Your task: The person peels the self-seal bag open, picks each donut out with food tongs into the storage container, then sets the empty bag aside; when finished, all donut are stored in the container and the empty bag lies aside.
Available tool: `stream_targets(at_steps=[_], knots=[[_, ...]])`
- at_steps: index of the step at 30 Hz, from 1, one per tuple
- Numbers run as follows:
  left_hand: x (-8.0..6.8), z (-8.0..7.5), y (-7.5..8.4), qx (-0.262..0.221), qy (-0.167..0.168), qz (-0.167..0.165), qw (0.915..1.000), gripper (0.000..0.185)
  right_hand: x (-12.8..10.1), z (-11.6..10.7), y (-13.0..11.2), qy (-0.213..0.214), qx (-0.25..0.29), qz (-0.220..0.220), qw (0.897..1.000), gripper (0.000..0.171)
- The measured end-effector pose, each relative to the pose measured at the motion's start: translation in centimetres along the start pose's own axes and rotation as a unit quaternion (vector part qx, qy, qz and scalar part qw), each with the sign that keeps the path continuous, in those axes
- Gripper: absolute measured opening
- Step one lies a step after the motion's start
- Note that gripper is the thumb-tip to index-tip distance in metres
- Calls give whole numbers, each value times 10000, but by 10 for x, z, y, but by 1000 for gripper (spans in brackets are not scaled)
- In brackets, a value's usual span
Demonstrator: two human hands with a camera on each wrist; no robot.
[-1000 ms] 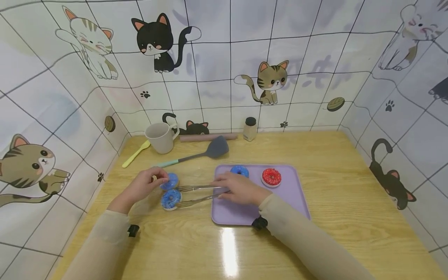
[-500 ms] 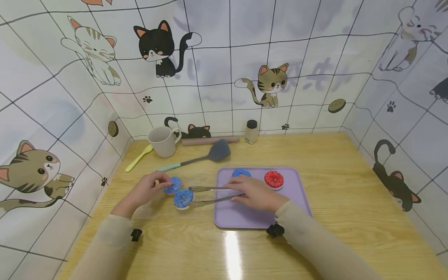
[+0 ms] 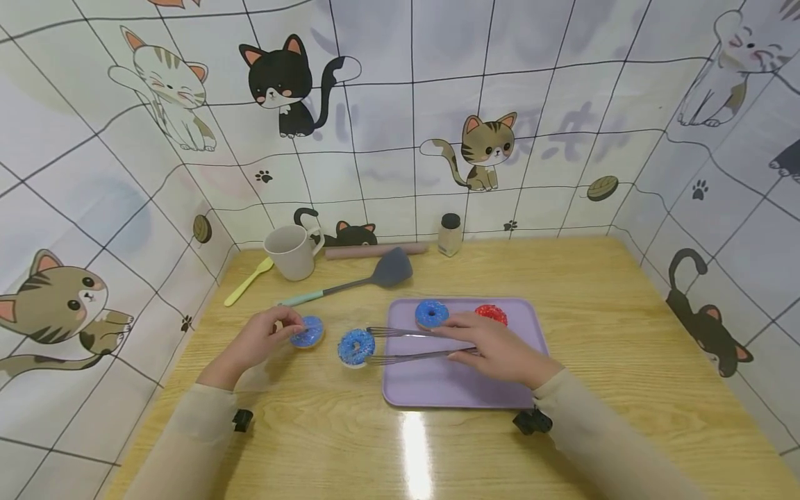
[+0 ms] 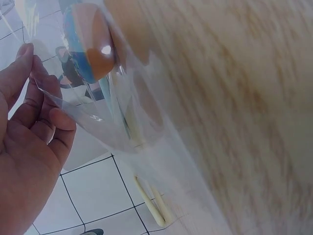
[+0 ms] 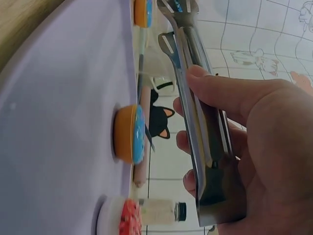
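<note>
My left hand (image 3: 256, 344) pinches the edge of a clear plastic bag (image 4: 93, 117). A blue-topped toy donut (image 3: 312, 333) lies inside the bag, beside my fingertips. My right hand (image 3: 500, 351) grips metal tongs (image 5: 220, 196) by their arms. Between the tong tips, over the bare wood left of the tray, is a second blue donut (image 3: 356, 346) with sprinkles. The lilac tray (image 3: 431, 385) bears one blue donut (image 3: 430, 314) and a red donut (image 3: 492, 314), which my right hand partly covers in the head view.
Behind my hands lie a spatula (image 3: 390, 269), a yellow spoon-like utensil (image 3: 248, 282) and a brownish-pink rolling pin (image 3: 375, 251). A grey mug (image 3: 292, 255) and a black-capped jar (image 3: 449, 237) stand near the patterned back wall (image 3: 387, 160).
My right hand has moved right with the tongs, and the sprinkled blue donut has come away from the bagged one towards the tray. My left hand has kept its hold on the bag.
</note>
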State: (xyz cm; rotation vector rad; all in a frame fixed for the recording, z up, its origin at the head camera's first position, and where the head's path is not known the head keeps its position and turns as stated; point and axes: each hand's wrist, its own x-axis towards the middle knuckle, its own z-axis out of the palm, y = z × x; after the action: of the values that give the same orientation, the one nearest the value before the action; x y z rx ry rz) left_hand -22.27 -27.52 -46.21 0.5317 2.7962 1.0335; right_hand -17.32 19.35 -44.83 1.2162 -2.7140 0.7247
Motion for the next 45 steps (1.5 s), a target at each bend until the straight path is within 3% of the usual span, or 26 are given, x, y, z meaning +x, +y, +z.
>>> stream_targets(at_steps=[13, 21, 27, 45], knots=[[1, -5, 3, 20, 94, -10, 10000, 6, -47, -29, 21, 307, -200, 371, 9986, 53], [-2, -4, 5, -25, 53, 37, 10000, 7, -78, -55, 28, 415, -519, 497, 9965, 55], [-1, -4, 2, -16, -14, -18, 10000, 8, -103, -62, 40, 587, -645, 577, 9945, 56], [0, 2, -2, -54, -70, 49, 9999, 8, -172, -99, 69, 448, -610, 869, 9933, 65]])
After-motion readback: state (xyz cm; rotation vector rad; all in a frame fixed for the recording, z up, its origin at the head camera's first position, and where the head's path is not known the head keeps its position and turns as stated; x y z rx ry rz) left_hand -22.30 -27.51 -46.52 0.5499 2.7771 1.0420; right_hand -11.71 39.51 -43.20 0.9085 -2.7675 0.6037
